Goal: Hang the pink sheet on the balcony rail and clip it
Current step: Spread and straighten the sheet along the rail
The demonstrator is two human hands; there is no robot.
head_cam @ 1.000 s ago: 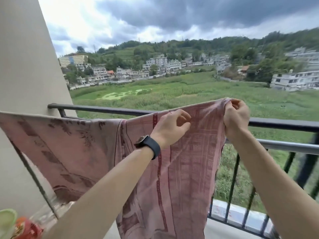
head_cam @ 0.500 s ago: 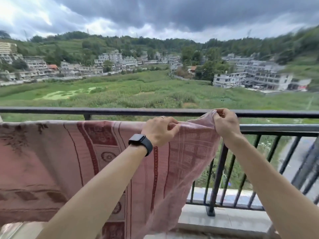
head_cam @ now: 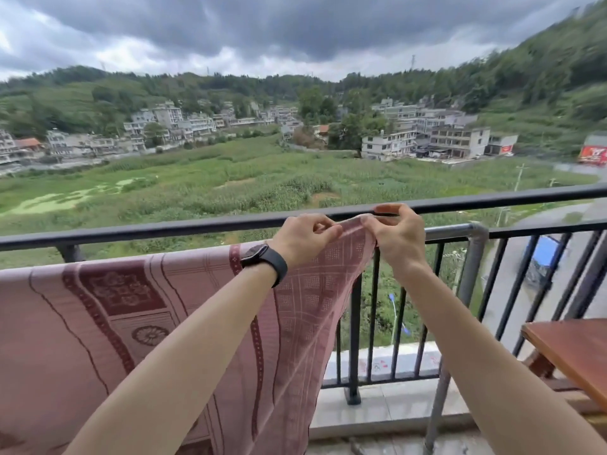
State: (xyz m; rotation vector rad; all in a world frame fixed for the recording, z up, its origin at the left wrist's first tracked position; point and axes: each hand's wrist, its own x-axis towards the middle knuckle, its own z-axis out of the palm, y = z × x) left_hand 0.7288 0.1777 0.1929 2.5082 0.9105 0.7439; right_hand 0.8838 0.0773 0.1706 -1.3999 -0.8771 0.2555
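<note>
The pink sheet (head_cam: 98, 330), patterned with dark red borders, hangs along the balcony from the left edge to the middle. Its top right corner is lifted to the black top rail (head_cam: 170, 228). My left hand (head_cam: 303, 236), with a black watch on its wrist, pinches the sheet's top edge just left of that corner. My right hand (head_cam: 395, 236) pinches the corner itself, close against the rail. The two hands are a few centimetres apart. No clip is visible.
A grey metal pipe (head_cam: 468, 277) runs just inside the black rail and bends down as a post at the right. A brown wooden table (head_cam: 578, 353) stands at the lower right. Black balusters (head_cam: 353, 339) rise from the tiled ledge.
The view has swung to the right, away from the wall. Both hands have moved right along the rail with the sheet's edge and drawn closer together.
</note>
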